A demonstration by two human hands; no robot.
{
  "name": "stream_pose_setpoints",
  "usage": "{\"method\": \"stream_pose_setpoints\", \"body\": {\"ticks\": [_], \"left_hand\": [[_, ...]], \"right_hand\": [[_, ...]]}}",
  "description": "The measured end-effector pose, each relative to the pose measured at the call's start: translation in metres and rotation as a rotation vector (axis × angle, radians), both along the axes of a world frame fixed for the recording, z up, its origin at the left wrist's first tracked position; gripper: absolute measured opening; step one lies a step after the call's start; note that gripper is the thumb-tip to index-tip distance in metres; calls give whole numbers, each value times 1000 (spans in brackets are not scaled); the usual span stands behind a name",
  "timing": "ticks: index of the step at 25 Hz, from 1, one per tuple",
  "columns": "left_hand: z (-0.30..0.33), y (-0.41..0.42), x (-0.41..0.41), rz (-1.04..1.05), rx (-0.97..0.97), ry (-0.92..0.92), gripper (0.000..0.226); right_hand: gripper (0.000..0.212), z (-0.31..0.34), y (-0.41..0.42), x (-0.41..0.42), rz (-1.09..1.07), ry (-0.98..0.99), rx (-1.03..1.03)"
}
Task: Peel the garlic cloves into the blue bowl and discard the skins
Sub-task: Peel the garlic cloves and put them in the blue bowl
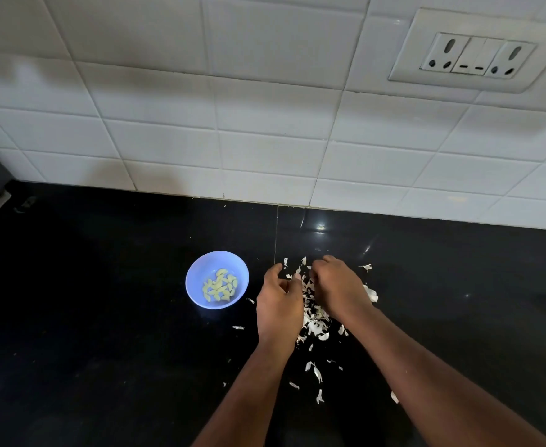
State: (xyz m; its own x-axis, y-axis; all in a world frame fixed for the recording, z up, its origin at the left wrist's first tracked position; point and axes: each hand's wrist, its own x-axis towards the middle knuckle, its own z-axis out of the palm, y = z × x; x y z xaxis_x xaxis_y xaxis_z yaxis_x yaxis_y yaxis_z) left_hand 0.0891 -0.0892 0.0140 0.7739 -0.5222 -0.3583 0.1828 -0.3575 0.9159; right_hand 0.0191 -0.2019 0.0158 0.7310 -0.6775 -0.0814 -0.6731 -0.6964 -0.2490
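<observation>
While peeled cloves lie heaped in the bottom of a blue bowl, a person's two hands work over a scatter of white skins on a glossy black surface. The left hand sits just right of the bowl, apart from it, its fingers curled inward and its thumb raised at the far side; a small pale scrap shows at its fingertips, though whether it is pinched there cannot be told. The right hand is close beside the left, knuckles up, fingers bent down into the thickest part of the skins; what, if anything, it grips is hidden beneath the hand. The skins lie mostly between and under the two hands, with loose flakes trailing toward the camera between the bare forearms and a few strays near the bowl. The bowl stands upright to the left of the pile, holding only pale yellow cloves. Behind the surface rises a wall of white tiles, and at upper right a white socket plate carries two outlets and switches between them. A bright reflection glints on the surface just beyond the hands.
</observation>
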Motion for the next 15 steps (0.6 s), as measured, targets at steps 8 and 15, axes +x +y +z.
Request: {"method": "stream_pose_setpoints", "body": {"ticks": [8, 15], "left_hand": [[1, -8, -2, 12, -22, 51, 39], [12, -14, -12, -130, -150, 240, 16]], "right_hand": [[16, 5, 10, -11, 10, 14, -9], [14, 29, 22, -41, -323, -677, 560]]}}
